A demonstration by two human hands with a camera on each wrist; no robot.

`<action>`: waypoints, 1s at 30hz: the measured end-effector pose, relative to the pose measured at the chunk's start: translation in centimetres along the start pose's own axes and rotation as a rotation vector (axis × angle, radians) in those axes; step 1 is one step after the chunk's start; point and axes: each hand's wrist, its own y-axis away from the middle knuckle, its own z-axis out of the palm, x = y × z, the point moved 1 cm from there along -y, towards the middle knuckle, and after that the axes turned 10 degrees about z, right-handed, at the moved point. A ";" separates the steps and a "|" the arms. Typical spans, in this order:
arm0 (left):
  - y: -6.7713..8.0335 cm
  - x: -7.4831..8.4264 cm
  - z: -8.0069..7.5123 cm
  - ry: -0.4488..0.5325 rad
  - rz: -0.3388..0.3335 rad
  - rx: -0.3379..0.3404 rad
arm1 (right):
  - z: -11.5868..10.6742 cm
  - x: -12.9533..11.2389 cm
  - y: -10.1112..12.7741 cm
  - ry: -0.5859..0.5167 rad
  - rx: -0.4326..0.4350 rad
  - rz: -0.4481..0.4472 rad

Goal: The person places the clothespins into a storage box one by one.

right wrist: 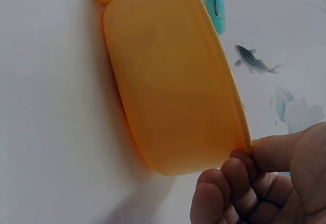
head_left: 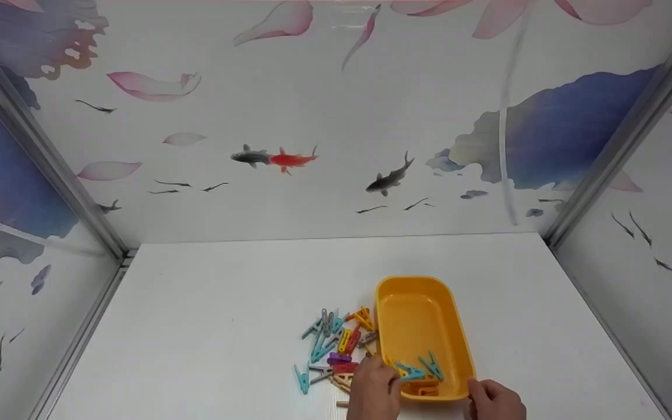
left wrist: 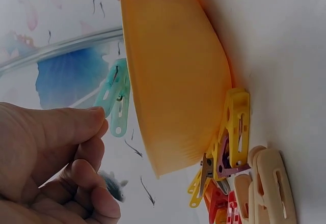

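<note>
Between its thumb and forefinger my left hand [head_left: 374, 388] pinches a teal clothespin [left wrist: 113, 91], held over the near left rim of a yellow plastic tray [head_left: 417, 318]. My right hand [head_left: 496, 399] grips the tray's near right corner, thumb on the rim [right wrist: 244, 119] and fingers beneath it. Inside the tray's near end lie another teal clothespin [head_left: 433, 367] and an orange clothespin [head_left: 427, 391], partly hidden by the held one. Left of the tray a pile of loose clothespins in several colours spreads over the table, including a red clothespin [head_left: 352, 340] and a purple clothespin [head_left: 339, 359].
The white table [head_left: 213, 326] is bounded by printed panels with metal corner posts [head_left: 56, 140]. Beige clothespins [left wrist: 272, 183] and a yellow clothespin [left wrist: 238, 127] lie close against the tray's left side.
</note>
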 end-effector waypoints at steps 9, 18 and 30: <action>0.2 -0.1 0.4 0.033 0.045 0.022 | 0.1 -0.2 0.2 -0.008 -0.007 0.025; 0.5 -1.2 -1.5 0.048 -0.142 0.005 | 0.2 -0.4 -0.1 -0.023 -0.025 0.098; 2.2 -4.4 -4.2 -0.067 -0.269 0.114 | 0.1 -0.3 0.2 -0.016 -0.031 0.087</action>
